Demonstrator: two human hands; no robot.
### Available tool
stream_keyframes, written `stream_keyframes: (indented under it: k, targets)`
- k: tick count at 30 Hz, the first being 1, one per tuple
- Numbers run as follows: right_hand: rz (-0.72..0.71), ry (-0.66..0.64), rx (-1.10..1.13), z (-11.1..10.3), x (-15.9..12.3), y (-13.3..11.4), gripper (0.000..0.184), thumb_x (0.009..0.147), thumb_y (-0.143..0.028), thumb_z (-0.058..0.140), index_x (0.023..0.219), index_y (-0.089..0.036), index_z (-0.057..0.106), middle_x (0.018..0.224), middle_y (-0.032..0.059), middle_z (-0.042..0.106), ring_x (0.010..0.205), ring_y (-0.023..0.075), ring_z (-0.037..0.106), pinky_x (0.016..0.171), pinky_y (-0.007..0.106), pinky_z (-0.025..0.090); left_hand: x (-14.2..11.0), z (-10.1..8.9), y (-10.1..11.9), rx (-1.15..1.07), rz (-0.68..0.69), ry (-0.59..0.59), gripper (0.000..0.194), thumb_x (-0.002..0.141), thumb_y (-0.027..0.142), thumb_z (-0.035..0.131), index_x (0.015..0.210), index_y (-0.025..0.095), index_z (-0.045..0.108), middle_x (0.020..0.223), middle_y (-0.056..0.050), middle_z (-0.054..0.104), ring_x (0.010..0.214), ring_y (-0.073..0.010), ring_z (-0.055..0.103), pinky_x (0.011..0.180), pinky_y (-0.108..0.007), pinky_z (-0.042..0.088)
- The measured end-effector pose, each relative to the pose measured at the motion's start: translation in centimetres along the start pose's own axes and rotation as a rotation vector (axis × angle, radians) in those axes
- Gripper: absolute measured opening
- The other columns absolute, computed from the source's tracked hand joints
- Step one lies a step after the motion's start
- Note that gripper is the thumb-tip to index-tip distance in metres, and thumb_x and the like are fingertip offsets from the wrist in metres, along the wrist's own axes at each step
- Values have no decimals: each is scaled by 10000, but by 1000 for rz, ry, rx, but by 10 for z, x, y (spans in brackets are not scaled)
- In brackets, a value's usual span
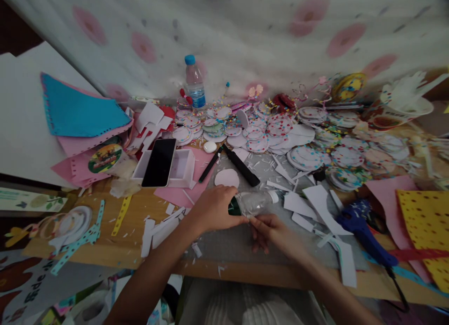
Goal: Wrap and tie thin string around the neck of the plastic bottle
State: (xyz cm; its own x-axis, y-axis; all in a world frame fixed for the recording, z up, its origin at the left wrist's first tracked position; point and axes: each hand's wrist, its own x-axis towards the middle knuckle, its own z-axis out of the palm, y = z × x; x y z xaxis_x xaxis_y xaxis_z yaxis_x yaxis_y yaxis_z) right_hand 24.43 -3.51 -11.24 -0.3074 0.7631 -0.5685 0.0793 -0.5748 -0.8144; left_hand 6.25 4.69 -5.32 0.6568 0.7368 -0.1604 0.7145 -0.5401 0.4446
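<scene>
A clear plastic bottle (255,202) with a white cap lies on its side above the grey mat, cap pointing right, dark green showing at its left end. My left hand (215,208) is wrapped around that green end, thumb along the near side. My right hand (273,234) is closed in a pinch at the bottle's near edge, its fingertips meeting my left thumb tip. What the pinch holds, if anything, is too small to tell. Just beyond the bottle are a white paper disc (227,178) and a black craft-knife-like tool (242,166).
Stacks of dotted paper discs (305,157) fill the back. A phone (159,163) rests on a white box (184,168) at left. Paper scraps (324,208) and a blue glue gun (366,231) lie at right. An upright water bottle (195,84) stands by the curtain.
</scene>
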Motion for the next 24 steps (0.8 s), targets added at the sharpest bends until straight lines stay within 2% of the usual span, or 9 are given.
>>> stream_keyframes:
  k: [9,16,24]
  targets:
    - [-50,64,0,-2,-4,3,555,760,-717,514,607,-184,517,481,30,629,376,112,506,434,240,341,1,-1,-1,17,10,-10,620,718,591,668,1151,160,565,1064,-130,668,996,-309,626,835,-411,499]
    - [-36,-13,55,-9,-11,2,565,756,-702,529,690,-148,619,572,49,670,455,116,553,525,260,407,1,0,-2,19,11,-16,640,711,611,661,1159,165,567,1076,-129,671,1024,-314,619,850,-412,494]
    - [59,-91,42,-14,-7,-2,565,755,-689,542,615,-145,610,414,15,577,382,117,534,426,225,329,1,1,-2,-5,13,-6,621,706,606,666,1151,182,571,1073,-117,671,1029,-309,611,859,-407,482]
